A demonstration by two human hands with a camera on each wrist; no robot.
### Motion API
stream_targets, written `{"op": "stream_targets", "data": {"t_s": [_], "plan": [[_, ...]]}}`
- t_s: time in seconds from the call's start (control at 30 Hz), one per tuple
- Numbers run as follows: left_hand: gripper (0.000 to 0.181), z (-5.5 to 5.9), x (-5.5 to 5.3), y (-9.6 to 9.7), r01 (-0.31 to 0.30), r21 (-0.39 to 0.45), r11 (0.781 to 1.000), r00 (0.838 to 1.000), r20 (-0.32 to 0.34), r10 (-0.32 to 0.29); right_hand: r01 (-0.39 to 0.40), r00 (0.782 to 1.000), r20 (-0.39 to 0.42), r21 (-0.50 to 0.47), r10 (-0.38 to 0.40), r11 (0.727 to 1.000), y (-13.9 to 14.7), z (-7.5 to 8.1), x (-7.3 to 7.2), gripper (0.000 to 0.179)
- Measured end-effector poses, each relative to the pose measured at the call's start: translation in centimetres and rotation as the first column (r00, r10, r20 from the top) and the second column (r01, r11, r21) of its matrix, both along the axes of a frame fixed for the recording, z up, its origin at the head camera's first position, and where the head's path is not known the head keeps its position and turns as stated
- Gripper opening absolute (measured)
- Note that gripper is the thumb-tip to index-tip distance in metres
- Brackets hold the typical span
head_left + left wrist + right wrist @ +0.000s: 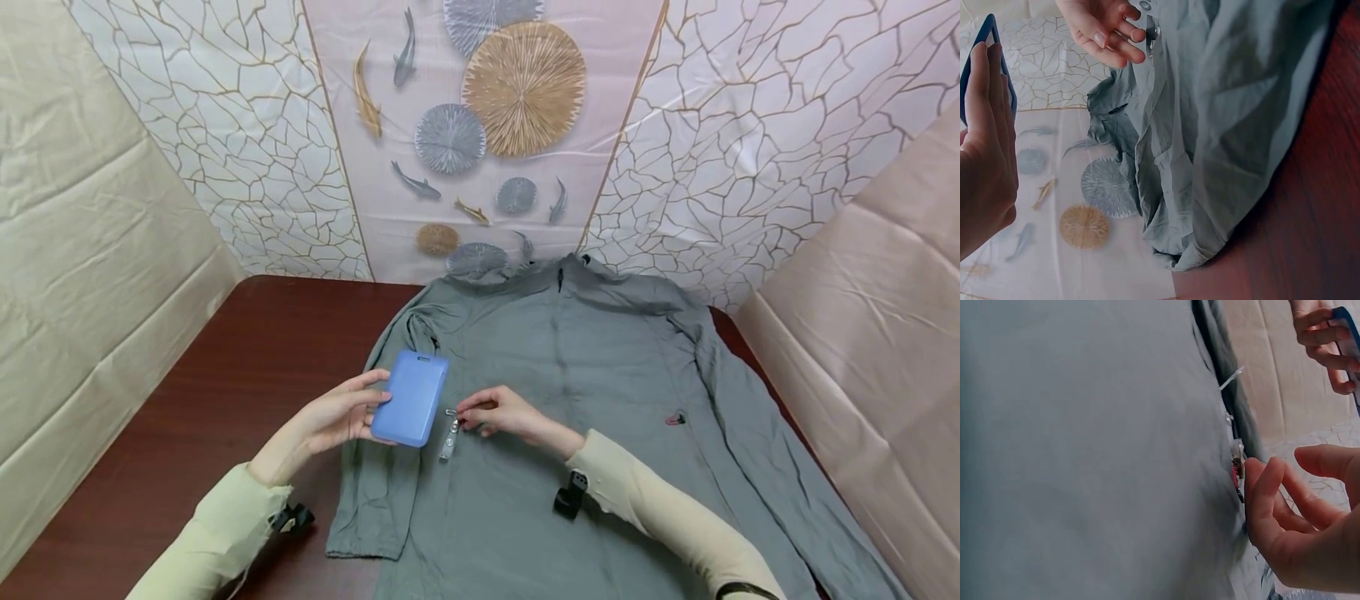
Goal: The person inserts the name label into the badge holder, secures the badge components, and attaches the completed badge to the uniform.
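My left hand [337, 414] grips a blue badge holder [412, 400] by its left edge, thumb and fingers on either side. It is held tilted above the sleeve of a grey-green jacket [615, 467], its slotted end away from me. On the jacket front hangs a small badge clip [450, 446] with a clear strap and metal snaps. My right hand [510, 414] is beside this clip, fingertips right at its upper end. The right wrist view shows the thumb [1322, 459] apart from the bent fingers, with the clip [1237, 455] just beyond them.
The jacket lies spread on a dark red-brown table [285, 342], its collar toward the back. A red tag [677, 418] shows on its right side. Patterned cloth [480, 208] hangs behind, and beige cloth panels [862, 317] stand at both sides.
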State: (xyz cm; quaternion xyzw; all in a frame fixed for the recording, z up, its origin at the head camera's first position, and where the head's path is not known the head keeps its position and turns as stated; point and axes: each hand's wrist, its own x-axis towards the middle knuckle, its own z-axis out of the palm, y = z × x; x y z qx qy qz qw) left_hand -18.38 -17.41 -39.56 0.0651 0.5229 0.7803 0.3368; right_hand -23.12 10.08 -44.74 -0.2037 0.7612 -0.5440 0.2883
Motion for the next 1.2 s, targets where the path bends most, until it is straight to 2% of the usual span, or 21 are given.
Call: {"op": "stream_targets", "data": {"t_s": [0.47, 0.6, 0.7, 0.83, 1.07, 1.2], "plan": [[0.018, -0.2, 0.1, 0.0, 0.013, 0.028, 1.0, 1.0, 0.008, -0.014, 0.049, 0.999, -0.026, 0.038, -0.048, 0.998, -1.2, -0.6, -0.5, 0.029], [0.019, -0.2, 0.2, 0.0, 0.015, 0.031, 0.999, 1.0, 0.007, -0.015, 0.053, 0.997, 0.054, 0.029, -0.055, 0.998, -1.2, -0.9, -1.0, 0.031], [0.019, -0.2, 0.2, 0.0, 0.017, 0.038, 0.999, 1.0, 0.006, -0.017, 0.06, 0.987, 0.149, -0.002, -0.059, 0.998, -1.0, -1.0, -1.4, 0.035], [0.019, -0.2, 0.2, 0.0, 0.019, 0.047, 0.999, 1.0, 0.007, -0.02, 0.053, 0.972, 0.229, -0.043, -0.042, 0.998, -0.7, -1.0, -1.7, 0.038], [0.018, -0.2, 0.2, 0.0, 0.016, 0.041, 0.999, 1.0, 0.005, -0.016, 0.058, 0.966, 0.255, -0.079, -0.037, 0.995, -0.7, -0.6, -1.5, 0.036], [0.019, -0.2, 0.2, 0.1, 0.019, 0.044, 0.999, 1.0, 0.002, -0.02, 0.052, 0.98, 0.193, -0.059, -0.04, 0.997, -1.0, -0.6, -1.2, 0.035]]}}
